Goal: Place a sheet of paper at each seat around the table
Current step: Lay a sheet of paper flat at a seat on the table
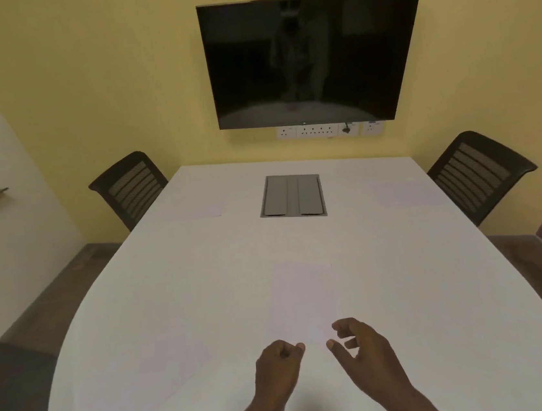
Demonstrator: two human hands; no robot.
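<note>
Curling in tight, the left hand point(277, 363) is sitting low in the middle of the frame, with its thumb poking toward the near edge of a sheet of paper point(302, 299). I cannot tell if its grip is pinching that edge or holding nothing. The right hand point(363, 347) is hovering just beside it, its grip loose and half open, holding nothing.

The sheet of paper is lying flat on the white tabletop point(407, 291), just above both hands. A second sheet point(197, 210) is lying farther up and left, near the left chair point(132, 187). The right chair point(482, 174) is standing at the upper right, and any paper there is too faint to tell.

Paper like this is probably thin, light and floppy, and likely sliding easily on the smooth top. Taking it gently by a near corner, thumb over and fingers under, seems best.
</note>
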